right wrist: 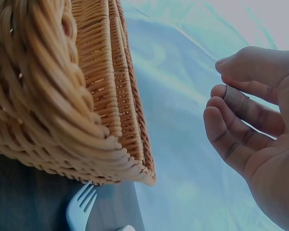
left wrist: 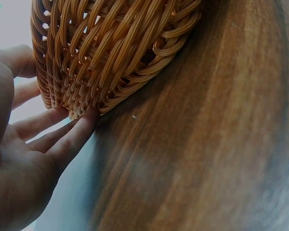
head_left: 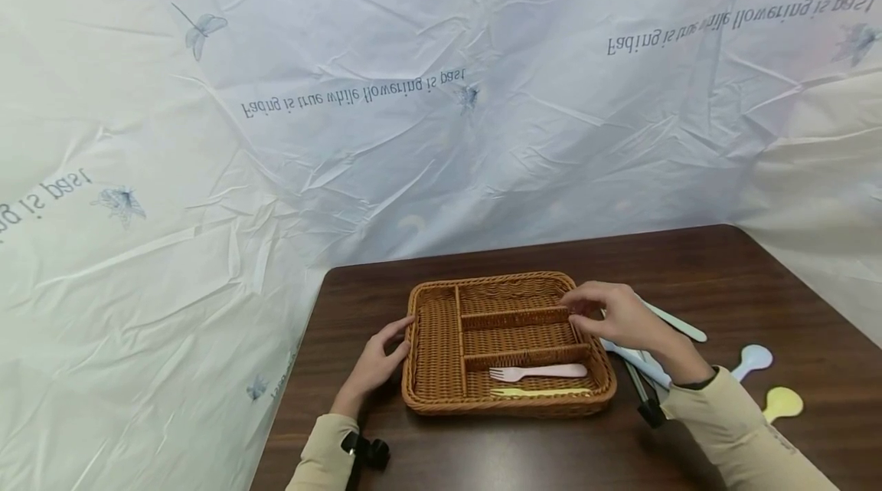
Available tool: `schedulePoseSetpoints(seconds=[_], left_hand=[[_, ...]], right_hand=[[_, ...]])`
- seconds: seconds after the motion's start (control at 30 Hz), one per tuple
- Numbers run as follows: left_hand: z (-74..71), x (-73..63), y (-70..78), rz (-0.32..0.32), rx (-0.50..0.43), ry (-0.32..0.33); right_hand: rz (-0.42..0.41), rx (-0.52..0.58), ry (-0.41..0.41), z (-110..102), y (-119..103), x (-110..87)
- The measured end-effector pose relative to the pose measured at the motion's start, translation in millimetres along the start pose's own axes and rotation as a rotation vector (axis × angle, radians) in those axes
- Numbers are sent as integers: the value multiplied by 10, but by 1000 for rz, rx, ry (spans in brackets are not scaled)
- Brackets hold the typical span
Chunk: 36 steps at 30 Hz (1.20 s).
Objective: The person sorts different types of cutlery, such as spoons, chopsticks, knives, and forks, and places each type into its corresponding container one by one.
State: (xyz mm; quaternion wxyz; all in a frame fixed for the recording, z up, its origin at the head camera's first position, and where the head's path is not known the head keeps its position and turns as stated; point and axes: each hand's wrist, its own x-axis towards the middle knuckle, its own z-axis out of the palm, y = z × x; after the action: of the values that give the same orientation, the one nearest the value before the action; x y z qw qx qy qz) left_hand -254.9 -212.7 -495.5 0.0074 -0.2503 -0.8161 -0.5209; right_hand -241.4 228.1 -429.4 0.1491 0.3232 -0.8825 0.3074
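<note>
A brown wicker basket (head_left: 437, 345) with divided compartments lies on the table. In its front compartment are a pink fork (head_left: 537, 373) and, nearer the front rim, a yellow fork (head_left: 540, 392). My left hand (head_left: 375, 364) touches the basket's left side with its fingertips; the left wrist view shows the fingers extended against the woven wall (left wrist: 101, 48). Over the right rim hovers my right hand (head_left: 620, 315), its fingers loosely bent. Nothing shows between those fingers in the right wrist view, where the hand (right wrist: 260, 110) is apart from the basket.
Right of the basket lie a pale blue fork (right wrist: 78, 209), a pale green handle (head_left: 678, 322), a light blue spoon (head_left: 756, 357) and a yellow spoon (head_left: 783, 402). My right forearm partly covers these utensils. A printed white sheet (head_left: 386, 169) hangs behind the dark wooden table (head_left: 482, 453).
</note>
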Motion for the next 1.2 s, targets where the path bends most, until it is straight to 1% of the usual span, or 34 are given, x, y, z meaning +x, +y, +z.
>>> schedulePoseSetpoints(seconds=[0.13, 0.27, 0.4, 0.47, 0.57, 0.77, 1.0, 1.1, 1.2], left_hand=[[-9, 6, 4, -9, -13, -2], [-24, 20, 8, 0, -9, -9], [-35, 29, 11, 7, -2, -12], [-37, 27, 12, -2, 2, -17], [-36, 18, 16, -17, 11, -26], [-31, 17, 24, -10, 19, -25], [-28, 21, 45, -38, 22, -27], [-26, 18, 46, -34, 21, -29], [-20, 13, 44, -26, 24, -30]], right_hand=[[-12, -2, 24, -1, 49, -16], [6, -11, 38, -20, 89, -20], [30, -41, 35, -40, 120, -35], [52, -52, 25, -48, 131, -53], [105, -56, 10, -60, 144, -86], [202, -44, -3, -90, 165, -136], [249, -51, 10, -120, 204, -201], [260, -50, 6, -136, 216, -235], [271, -52, -16, -143, 233, -270]])
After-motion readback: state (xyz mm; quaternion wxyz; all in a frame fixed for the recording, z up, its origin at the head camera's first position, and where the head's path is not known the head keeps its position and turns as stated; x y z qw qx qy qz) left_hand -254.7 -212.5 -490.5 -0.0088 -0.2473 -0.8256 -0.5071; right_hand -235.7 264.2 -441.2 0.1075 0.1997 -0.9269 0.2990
